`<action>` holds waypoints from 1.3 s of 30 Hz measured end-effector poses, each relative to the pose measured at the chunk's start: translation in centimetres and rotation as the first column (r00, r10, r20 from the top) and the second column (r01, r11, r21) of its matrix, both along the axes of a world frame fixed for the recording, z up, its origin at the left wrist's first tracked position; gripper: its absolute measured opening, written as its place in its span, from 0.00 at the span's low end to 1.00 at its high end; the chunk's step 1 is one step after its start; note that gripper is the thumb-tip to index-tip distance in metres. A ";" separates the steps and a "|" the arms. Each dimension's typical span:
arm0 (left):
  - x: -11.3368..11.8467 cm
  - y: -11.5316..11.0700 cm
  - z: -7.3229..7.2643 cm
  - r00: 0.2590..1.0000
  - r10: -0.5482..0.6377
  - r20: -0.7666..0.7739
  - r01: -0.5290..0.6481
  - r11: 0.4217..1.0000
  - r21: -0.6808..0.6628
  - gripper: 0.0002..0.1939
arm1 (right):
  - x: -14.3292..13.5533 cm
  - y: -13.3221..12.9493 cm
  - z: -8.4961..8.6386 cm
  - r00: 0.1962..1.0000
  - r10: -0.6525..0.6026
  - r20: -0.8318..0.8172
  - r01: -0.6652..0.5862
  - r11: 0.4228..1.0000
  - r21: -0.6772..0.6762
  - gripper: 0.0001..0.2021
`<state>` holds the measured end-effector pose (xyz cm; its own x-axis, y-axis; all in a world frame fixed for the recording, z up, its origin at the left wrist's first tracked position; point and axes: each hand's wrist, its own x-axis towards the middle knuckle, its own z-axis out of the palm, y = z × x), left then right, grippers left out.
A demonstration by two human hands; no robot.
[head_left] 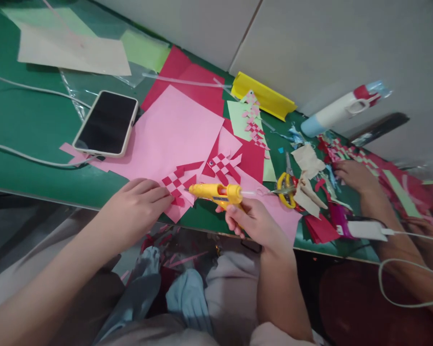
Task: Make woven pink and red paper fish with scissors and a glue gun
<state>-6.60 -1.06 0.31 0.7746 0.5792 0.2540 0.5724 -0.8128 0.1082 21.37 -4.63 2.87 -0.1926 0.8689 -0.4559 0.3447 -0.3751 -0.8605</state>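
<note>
My right hand point(254, 218) grips a yellow glue gun point(225, 193) by its handle. A clear glue stick sticks out of its back end, and the nozzle points left. Just at the nozzle lies a red-and-pink woven paper fish point(173, 181), partly covered by the fingers of my left hand point(144, 199). Those fingers are together, pressing on its left side; the thumb is hidden. Whether the nozzle touches the paper I cannot tell. A second woven paper fish point(222, 166), with a small eye, rests on pink paper point(176, 115) beyond the gun.
A phone point(106, 124) with a cable lies at left. Yellow-handled scissors point(286, 190), paper scraps point(308, 161) and a white bottle point(332, 113) are at right. Several small woven fish point(254, 129) lie near a yellow folded piece point(263, 96). Another person's hand point(357, 178) reaches in from the right.
</note>
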 end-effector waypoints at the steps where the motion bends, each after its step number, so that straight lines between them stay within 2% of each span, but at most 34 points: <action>1: 0.0 0.0 0.1 1.000 -0.001 -0.008 0.001 1.000 -0.013 0.14 | -0.1 0.0 0.1 1.000 0.002 0.009 -0.002 1.000 -0.006 0.24; 7: 0.2 -0.2 0.0 0.999 0.005 -0.031 -0.006 0.999 -0.047 0.15 | -0.2 0.1 0.1 0.999 0.015 0.050 -0.013 0.999 -0.030 0.25; 14: 0.4 -0.3 -0.2 1.000 -0.012 -0.023 0.013 0.999 0.044 0.15 | -0.2 0.0 0.0 0.995 0.054 0.084 -0.053 0.998 -0.018 0.25; 26: 0.4 -0.4 -0.3 1.000 0.008 -0.030 -0.008 1.000 0.021 0.14 | 0.3 -0.2 -0.5 0.978 0.080 0.195 -0.094 0.994 0.062 0.25; 39: 0.5 -0.4 -0.3 1.000 -0.004 0.010 0.003 0.998 0.060 0.13 | 0.4 -0.2 -0.6 0.969 0.103 0.224 -0.119 0.991 0.061 0.25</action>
